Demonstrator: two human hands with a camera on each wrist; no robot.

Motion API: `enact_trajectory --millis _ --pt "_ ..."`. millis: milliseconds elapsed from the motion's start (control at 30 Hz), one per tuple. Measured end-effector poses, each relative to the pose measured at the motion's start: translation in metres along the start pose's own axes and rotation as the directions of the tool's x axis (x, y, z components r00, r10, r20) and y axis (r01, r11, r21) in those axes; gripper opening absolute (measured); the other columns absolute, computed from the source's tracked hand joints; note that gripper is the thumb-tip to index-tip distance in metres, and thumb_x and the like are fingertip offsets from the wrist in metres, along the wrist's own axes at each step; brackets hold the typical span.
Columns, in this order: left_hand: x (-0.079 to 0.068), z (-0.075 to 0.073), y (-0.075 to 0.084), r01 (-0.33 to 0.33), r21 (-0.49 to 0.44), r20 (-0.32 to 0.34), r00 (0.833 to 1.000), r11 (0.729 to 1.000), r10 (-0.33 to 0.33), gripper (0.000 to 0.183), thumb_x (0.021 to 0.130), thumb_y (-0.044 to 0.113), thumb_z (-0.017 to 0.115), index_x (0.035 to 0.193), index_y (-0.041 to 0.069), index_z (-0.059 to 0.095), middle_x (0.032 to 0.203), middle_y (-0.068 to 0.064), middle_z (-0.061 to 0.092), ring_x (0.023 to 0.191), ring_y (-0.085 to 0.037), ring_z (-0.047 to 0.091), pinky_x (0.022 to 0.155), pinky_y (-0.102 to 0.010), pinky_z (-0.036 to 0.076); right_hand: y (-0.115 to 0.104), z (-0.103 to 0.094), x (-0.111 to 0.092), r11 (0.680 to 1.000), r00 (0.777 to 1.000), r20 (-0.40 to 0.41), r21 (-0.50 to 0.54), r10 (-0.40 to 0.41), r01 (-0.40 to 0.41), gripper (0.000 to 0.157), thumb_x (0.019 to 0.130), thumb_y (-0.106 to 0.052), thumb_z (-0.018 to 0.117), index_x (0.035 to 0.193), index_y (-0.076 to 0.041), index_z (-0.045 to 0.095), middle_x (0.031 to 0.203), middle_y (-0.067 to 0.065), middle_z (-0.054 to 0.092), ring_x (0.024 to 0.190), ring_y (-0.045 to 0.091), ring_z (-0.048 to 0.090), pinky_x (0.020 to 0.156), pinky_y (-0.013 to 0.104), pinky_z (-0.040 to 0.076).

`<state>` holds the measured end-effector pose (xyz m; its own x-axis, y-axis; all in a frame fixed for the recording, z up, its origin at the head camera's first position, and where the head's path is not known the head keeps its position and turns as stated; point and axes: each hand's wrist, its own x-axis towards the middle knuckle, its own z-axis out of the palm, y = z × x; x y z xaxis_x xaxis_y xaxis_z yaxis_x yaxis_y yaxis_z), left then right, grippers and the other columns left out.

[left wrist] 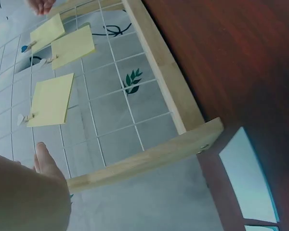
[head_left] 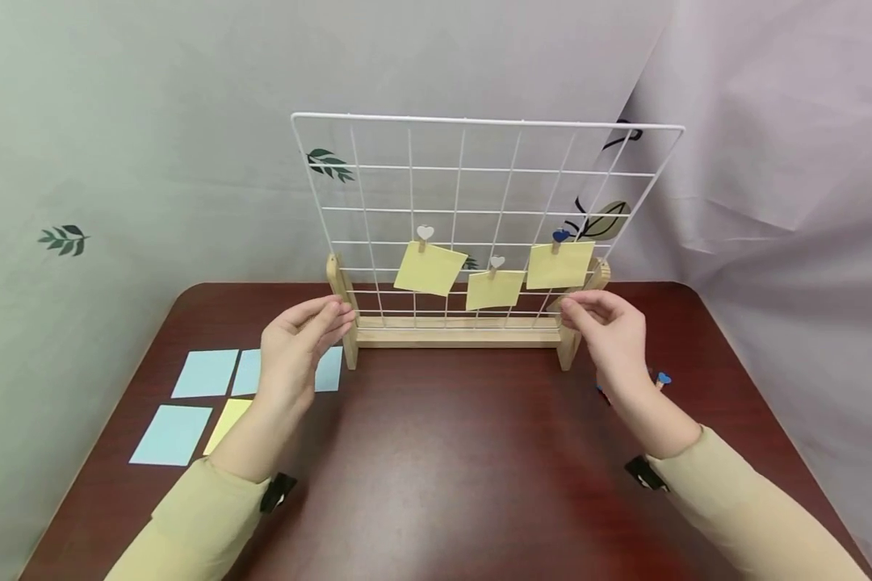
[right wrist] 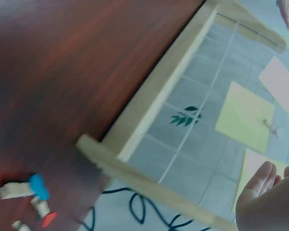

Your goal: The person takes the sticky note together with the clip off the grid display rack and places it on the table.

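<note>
A white wire grid [head_left: 485, 215] stands in a pale wooden base [head_left: 458, 343]. Three yellow notes hang on it: one note [head_left: 430, 269] and another note [head_left: 494, 291] under white heart clips, and a third note [head_left: 558, 266] under a blue heart clip. My left hand [head_left: 298, 343] is beside the left post of the base, fingers loosely bent, thumb near the index finger. At the right post, my right hand [head_left: 610, 331] mirrors it, its bent fingers [right wrist: 265, 180] close to the third note. Both hands overlap the posts in the head view; nothing shows between the fingers.
On the left of the dark red table [head_left: 436, 484] lie several blue notes [head_left: 203, 373] and a yellow note [head_left: 225, 420] partly behind the left arm. Small heart clips [right wrist: 38, 187], blue and red, lie at the right. A pale patterned cloth [head_left: 153, 121] hangs behind.
</note>
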<state>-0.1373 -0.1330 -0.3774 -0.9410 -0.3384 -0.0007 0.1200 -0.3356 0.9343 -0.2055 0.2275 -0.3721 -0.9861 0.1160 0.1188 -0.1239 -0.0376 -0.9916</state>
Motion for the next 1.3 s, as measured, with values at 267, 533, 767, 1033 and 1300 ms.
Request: enact_trajectory --millis 267,533,767,1033,1300 --pt "0.007 0.023 -0.005 -0.262 0.261 0.037 0.965 0.929 0.261 0.020 0.094 -0.006 0.075 0.113 -0.012 0.075 0.084 0.016 0.080 0.081 -0.003 0.079 0.082 -0.021 0.065 -0.005 0.028 0.005 0.997 0.998 0.034 -0.043 -0.059 0.061 0.005 0.094 0.002 0.076 0.098 -0.001 0.078 0.073 -0.015 0.077 0.068 0.001 0.074 0.073 0.018 0.064" --pt "0.017 0.041 -0.009 -0.311 0.369 0.084 0.950 0.876 0.302 0.020 0.092 0.000 0.080 0.112 -0.003 0.080 0.100 -0.004 0.083 0.088 -0.006 0.079 0.083 -0.020 0.064 -0.009 0.056 0.010 0.993 0.992 0.062 -0.037 -0.112 0.115 0.020 0.093 0.006 0.076 0.111 0.013 0.073 0.080 -0.020 0.076 0.076 -0.001 0.074 0.074 0.018 0.063" --pt "0.025 0.050 -0.012 -0.327 0.403 0.088 0.944 0.855 0.319 0.021 0.093 0.004 0.081 0.113 -0.003 0.080 0.110 -0.024 0.080 0.090 -0.006 0.080 0.082 -0.016 0.063 -0.018 0.083 0.007 0.988 0.978 0.141 0.011 -0.152 0.152 0.024 0.093 0.007 0.075 0.116 0.014 0.071 0.091 -0.013 0.079 0.084 0.005 0.076 0.083 0.021 0.065" --pt "0.033 0.057 -0.010 -0.354 0.426 0.107 0.933 0.833 0.342 0.021 0.094 0.005 0.080 0.113 -0.003 0.080 0.109 -0.023 0.080 0.085 0.005 0.076 0.077 -0.013 0.062 -0.020 0.114 0.002 0.980 0.958 0.208 0.008 -0.197 0.200 0.024 0.093 0.006 0.076 0.116 0.012 0.073 0.113 0.023 0.079 0.090 -0.001 0.075 0.089 0.019 0.063" --pt "0.037 0.061 -0.010 -0.396 0.470 0.130 0.915 0.789 0.382 0.021 0.094 0.004 0.079 0.114 -0.004 0.080 0.110 -0.021 0.081 0.095 -0.019 0.081 0.080 -0.012 0.062 -0.020 0.134 0.001 0.969 0.943 0.226 0.056 -0.245 0.239 0.030 0.092 0.010 0.074 0.123 0.012 0.071 0.122 0.032 0.074 0.102 0.013 0.078 0.096 0.025 0.063"
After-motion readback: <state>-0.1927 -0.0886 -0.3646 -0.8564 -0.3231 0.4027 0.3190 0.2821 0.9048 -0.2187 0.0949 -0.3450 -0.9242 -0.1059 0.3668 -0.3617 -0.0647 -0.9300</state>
